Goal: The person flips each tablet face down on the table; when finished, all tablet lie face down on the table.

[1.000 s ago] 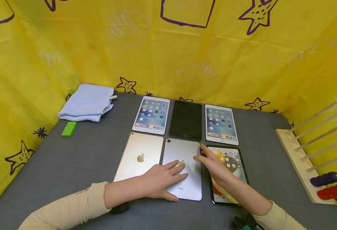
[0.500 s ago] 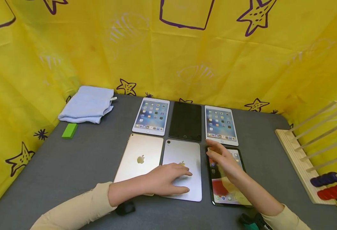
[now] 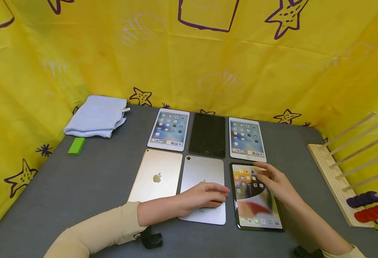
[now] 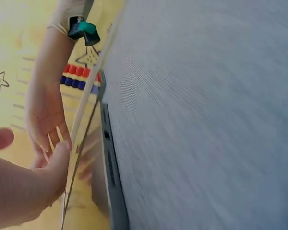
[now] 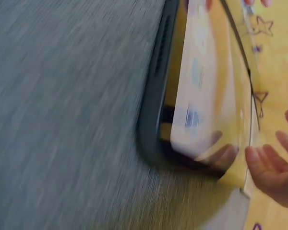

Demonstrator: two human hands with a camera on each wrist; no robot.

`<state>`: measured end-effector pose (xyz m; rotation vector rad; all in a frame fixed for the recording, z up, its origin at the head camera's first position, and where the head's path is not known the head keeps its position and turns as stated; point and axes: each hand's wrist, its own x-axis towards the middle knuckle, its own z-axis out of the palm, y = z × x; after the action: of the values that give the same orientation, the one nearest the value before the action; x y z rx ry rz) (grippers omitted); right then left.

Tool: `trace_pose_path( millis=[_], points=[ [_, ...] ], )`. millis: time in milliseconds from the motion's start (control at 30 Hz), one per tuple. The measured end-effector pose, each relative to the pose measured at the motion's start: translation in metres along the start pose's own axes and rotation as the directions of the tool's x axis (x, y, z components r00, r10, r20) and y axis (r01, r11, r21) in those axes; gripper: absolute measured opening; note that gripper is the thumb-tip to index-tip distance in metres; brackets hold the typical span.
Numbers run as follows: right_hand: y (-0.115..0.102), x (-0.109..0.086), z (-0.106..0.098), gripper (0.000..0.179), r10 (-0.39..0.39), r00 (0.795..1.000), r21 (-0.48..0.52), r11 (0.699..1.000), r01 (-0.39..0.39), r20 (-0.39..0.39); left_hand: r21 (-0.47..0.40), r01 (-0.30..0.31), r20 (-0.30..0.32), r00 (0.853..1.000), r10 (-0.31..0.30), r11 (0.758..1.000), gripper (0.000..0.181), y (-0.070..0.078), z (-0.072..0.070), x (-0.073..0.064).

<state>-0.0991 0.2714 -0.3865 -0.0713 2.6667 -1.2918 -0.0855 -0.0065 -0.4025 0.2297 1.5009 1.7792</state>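
In the head view, my left hand [image 3: 203,197] is over the lower half of a silver iPad [image 3: 205,170] lying back up, its fingers loosely bent towards the right edge. Whether they touch the iPad is unclear. My right hand [image 3: 279,184] hovers by the upper right part of a black-framed tablet [image 3: 256,213] with a lit home screen, gripping nothing. In the right wrist view this tablet [image 5: 206,81] lies flat, the right hand's fingers [image 5: 266,172] beyond its far edge. A gold iPad [image 3: 164,163], back up, lies left of the silver one.
Behind lie a white tablet [image 3: 168,129], a tablet with a dark screen [image 3: 207,135] and another white tablet [image 3: 247,139]. A folded blue cloth [image 3: 95,116] and green block [image 3: 77,146] are at the left. A wooden bead counter [image 3: 340,186] stands at the right; yellow curtains [image 3: 176,64] enclose the table.
My right hand has moved right, from the silver iPad's edge across to the black-framed tablet's right side. The left hand has slid right over the silver iPad, its spread fingers drawing together.
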Motion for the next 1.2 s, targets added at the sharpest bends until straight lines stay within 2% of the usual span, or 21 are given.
trace_pose_path(
  millis=[67,167,267,367,567,800,1033,1200],
  points=[
    [0.006,-0.005,-0.006,0.044,0.017,1.0,-0.078,0.997,-0.017,-0.001,-0.113,0.031,-0.022,0.999,-0.034,0.993,0.041,0.001,0.005,0.003],
    [0.015,-0.011,-0.014,0.048,0.048,0.999,-0.136,0.99,-0.046,0.01,-0.242,0.06,-0.038,0.997,-0.071,0.968,0.043,0.001,0.011,0.006],
    [0.022,-0.017,-0.02,0.052,0.073,0.996,-0.097,0.993,-0.068,0.047,-0.324,0.084,-0.037,0.994,-0.101,0.943,0.044,0.002,0.016,0.008],
    [0.027,-0.022,-0.024,0.055,0.105,0.99,-0.027,0.994,-0.103,0.095,-0.369,0.105,-0.021,0.992,-0.121,0.923,0.049,0.002,0.019,0.01],
    [0.028,-0.025,-0.03,0.064,0.173,0.967,0.032,0.983,-0.182,0.189,-0.402,0.111,0.034,0.994,-0.107,0.909,0.068,0.001,0.019,0.015],
    [0.026,-0.026,-0.036,0.068,0.192,0.942,0.093,0.97,-0.225,0.276,-0.43,0.087,-0.004,0.995,-0.099,0.899,0.072,-0.001,0.016,0.02],
    [0.029,-0.024,-0.04,0.064,0.186,0.929,0.156,0.957,-0.245,0.319,-0.455,0.091,0.027,0.996,-0.088,0.886,0.074,-0.002,0.012,0.02],
    [0.031,-0.024,-0.042,0.064,0.169,0.927,0.179,0.955,-0.238,0.334,-0.437,0.103,0.058,0.995,-0.086,0.893,0.077,-0.001,0.011,0.021]
  ],
)
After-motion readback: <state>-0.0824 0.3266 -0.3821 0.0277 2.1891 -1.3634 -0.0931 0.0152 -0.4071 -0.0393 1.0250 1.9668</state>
